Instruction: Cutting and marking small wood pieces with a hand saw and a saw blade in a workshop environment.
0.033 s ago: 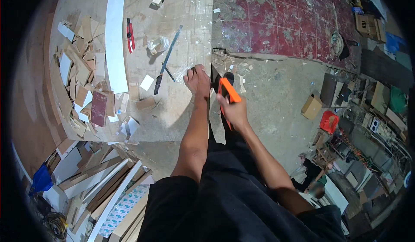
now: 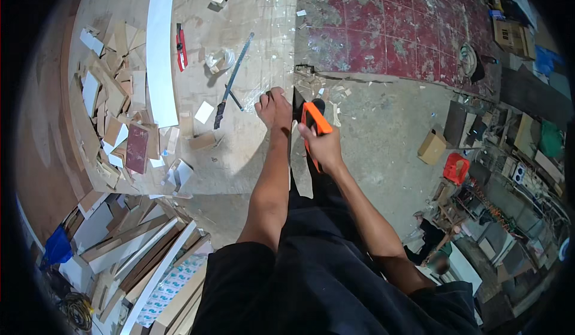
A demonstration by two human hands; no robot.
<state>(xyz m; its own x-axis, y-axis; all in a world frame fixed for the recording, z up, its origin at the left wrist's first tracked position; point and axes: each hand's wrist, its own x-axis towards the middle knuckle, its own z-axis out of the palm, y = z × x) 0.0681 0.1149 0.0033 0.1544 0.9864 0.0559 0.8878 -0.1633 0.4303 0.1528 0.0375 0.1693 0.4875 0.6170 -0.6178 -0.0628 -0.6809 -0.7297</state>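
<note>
My right hand (image 2: 324, 146) is wrapped round the orange handle (image 2: 318, 117) of a hand saw. Its dark blade (image 2: 297, 98) lies along the right edge of the wooden worktable (image 2: 239, 161). My left hand (image 2: 275, 108) rests at that edge, just left of the blade, with its fingers curled down. Whatever lies under those fingers is hidden. Left of this hand are a dark, narrow rod-like tool with a wrapped end (image 2: 225, 98) and a roll of clear tape (image 2: 220, 61). Farther left lies a red utility knife (image 2: 181, 47).
A long white strip (image 2: 160, 59) lies beyond the knife, beside a heap of wood offcuts (image 2: 114, 101). Boards (image 2: 144, 257) lean below the table's near left. Right of the table is concrete floor (image 2: 383, 131) with a cardboard box (image 2: 432, 147) and red basket (image 2: 456, 168).
The saw and my right hand have shifted slightly away from me. My left hand stays in the same place at the table edge.
</note>
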